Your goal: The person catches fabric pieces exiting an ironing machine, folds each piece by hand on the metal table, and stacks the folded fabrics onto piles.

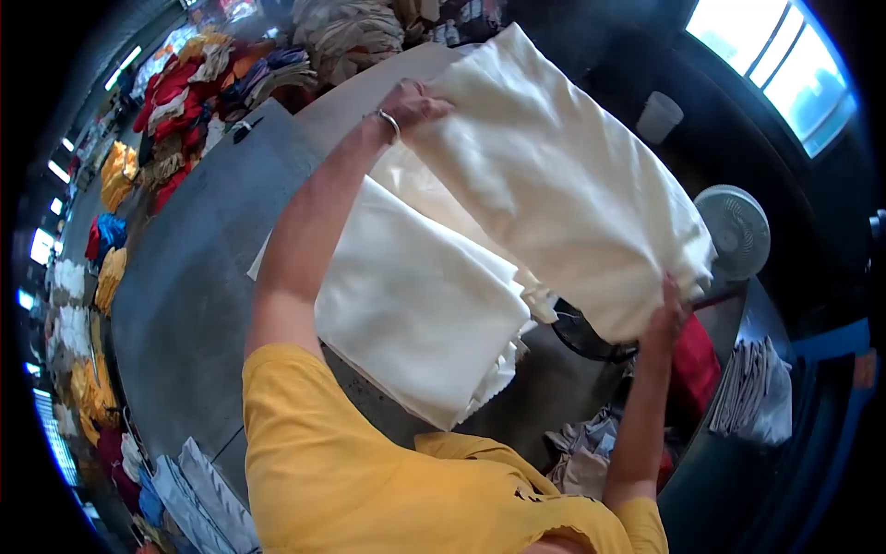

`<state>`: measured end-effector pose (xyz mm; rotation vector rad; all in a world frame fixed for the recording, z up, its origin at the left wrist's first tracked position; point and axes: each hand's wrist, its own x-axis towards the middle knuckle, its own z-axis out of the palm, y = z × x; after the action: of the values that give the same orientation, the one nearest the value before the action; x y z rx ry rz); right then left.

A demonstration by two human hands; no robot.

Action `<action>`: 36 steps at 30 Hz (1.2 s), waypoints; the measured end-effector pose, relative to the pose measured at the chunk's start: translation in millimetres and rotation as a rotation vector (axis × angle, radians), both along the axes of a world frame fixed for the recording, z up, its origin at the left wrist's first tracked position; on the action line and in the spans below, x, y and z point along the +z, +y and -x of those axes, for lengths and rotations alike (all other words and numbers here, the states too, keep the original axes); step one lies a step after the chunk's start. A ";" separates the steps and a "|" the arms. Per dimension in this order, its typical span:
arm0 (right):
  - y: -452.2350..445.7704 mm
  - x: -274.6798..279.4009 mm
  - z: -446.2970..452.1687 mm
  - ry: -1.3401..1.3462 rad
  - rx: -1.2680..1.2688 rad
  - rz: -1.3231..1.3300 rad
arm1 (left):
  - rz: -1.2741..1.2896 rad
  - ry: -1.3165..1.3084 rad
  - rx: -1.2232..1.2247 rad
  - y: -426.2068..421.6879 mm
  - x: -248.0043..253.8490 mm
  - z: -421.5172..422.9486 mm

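Note:
A cream cloth [563, 175] is stretched between my two hands above the table. My left hand [417, 108], with a bracelet at the wrist, is closed on its left edge. At the lower right my right hand [668, 314] grips the cloth's other side, where folds gather towards the fingers. Below the raised cloth lies a folded stack of cream cloth [425, 300], its layered edges hanging over the near side of the table.
The grey table [194, 240] extends to the left. Heaps of coloured cloth [175, 97] stand behind it. To the right are a white fan [732, 231], a white bucket [659, 117] and folded striped cloth [746, 388]. More cloth [586, 452] lies low near my right arm.

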<state>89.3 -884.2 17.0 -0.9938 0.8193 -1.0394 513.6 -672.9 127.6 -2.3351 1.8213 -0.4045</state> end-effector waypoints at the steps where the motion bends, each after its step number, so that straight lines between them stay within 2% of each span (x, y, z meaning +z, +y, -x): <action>1: -5.6 -17.6 -33.7 0.040 0.045 0.075 | 0.172 0.148 0.182 3.7 -4.3 -12.3; 2: -7.4 -36.8 -68.9 0.074 0.004 -0.006 | 0.348 0.290 0.364 7.4 -12.3 -25.7; 3: -54.5 -144.4 -95.5 0.326 -0.013 0.185 | 0.532 0.424 0.547 13.3 -20.3 -40.1; 5: -1.3 -104.6 -147.7 0.236 0.124 -0.019 | 0.623 0.357 0.457 38.9 -36.4 -58.8; 6: -0.4 -140.4 -164.3 0.027 0.264 -0.138 | 0.674 0.366 0.406 57.3 -42.9 -46.7; 7: -4.9 -188.9 -171.2 0.340 0.257 -0.038 | 0.726 0.368 0.357 79.2 -45.8 -29.1; 8: -7.7 -239.3 -172.5 0.337 0.334 0.013 | 0.721 0.323 0.375 106.2 -39.0 1.1; 9: 0.2 -228.8 -166.4 0.660 0.366 -0.064 | 0.714 0.277 0.395 136.5 -34.3 36.5; 10: 0.2 -235.4 -153.7 0.535 0.477 -0.165 | 0.806 0.303 0.410 173.7 -46.3 58.2; 11: -10.9 -257.4 -142.5 0.343 0.573 -0.150 | 0.959 0.441 0.583 213.3 -61.8 87.0; 12: -14.5 -244.5 -130.3 0.380 0.584 -0.208 | 1.194 0.573 0.715 252.5 -87.1 124.8; 13: -14.5 -221.4 -116.9 0.277 0.658 -0.124 | 1.143 0.499 0.987 298.3 -123.4 166.0; 14: -13.6 -195.1 -98.5 0.287 0.693 0.158 | 0.992 0.432 1.215 331.9 -168.1 224.4; 15: -22.2 -225.9 -78.7 0.411 0.574 0.279 | 0.807 0.525 1.469 337.7 -201.6 290.3; 16: -24.0 -219.8 -55.1 0.388 0.667 0.476 | 0.518 0.816 1.550 337.4 -236.2 350.0; 17: -26.5 -222.2 -28.9 0.453 0.886 0.432 | 0.484 1.111 1.566 304.2 -258.9 409.7; 18: -22.8 -224.8 -3.8 0.462 1.108 0.128 | 0.182 1.147 1.156 257.9 -268.1 448.0; 19: -7.4 -201.8 7.9 0.541 1.266 -0.036 | 0.341 1.792 1.226 204.8 -252.3 461.7; 20: 11.0 -190.8 15.4 0.555 1.341 -0.152 | 0.703 1.978 1.192 179.4 -312.3 492.5; 21: 26.3 -184.6 16.7 0.566 1.420 -0.263 | 0.907 1.984 1.136 145.7 -317.0 493.6; 22: 38.7 -179.8 12.6 0.572 1.514 -0.290 | 1.005 1.907 1.404 116.1 -304.4 476.8; 23: 48.1 -181.1 2.4 0.572 1.618 -0.309 | 1.105 1.850 1.502 100.0 -303.1 461.4; 25: 61.8 -210.3 -18.8 0.588 1.691 -0.325 | 1.229 1.804 1.534 93.1 -308.0 446.2; 26: 58.8 -252.4 -27.0 0.559 1.790 -0.367 | 1.274 1.781 1.533 92.1 -313.2 435.2; 27: 70.8 -253.8 -36.4 0.396 1.764 -0.279 | 1.303 1.771 1.537 94.9 -316.5 424.9; 28: 82.7 -255.1 -48.0 0.351 1.756 -0.264 | 1.334 1.766 1.547 101.7 -320.1 414.2; 32: 125.3 -261.9 -114.3 0.450 1.688 -0.368 | 1.437 1.721 1.575 123.6 -343.2 364.1; 36: 165.4 -271.5 -173.3 0.409 1.565 -0.410 | 1.494 1.708 1.564 149.9 -369.5 311.9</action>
<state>262.7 -718.7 -254.6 -1.1004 0.3115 0.6596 201.7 -523.0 -241.9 1.3625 0.7659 -0.3731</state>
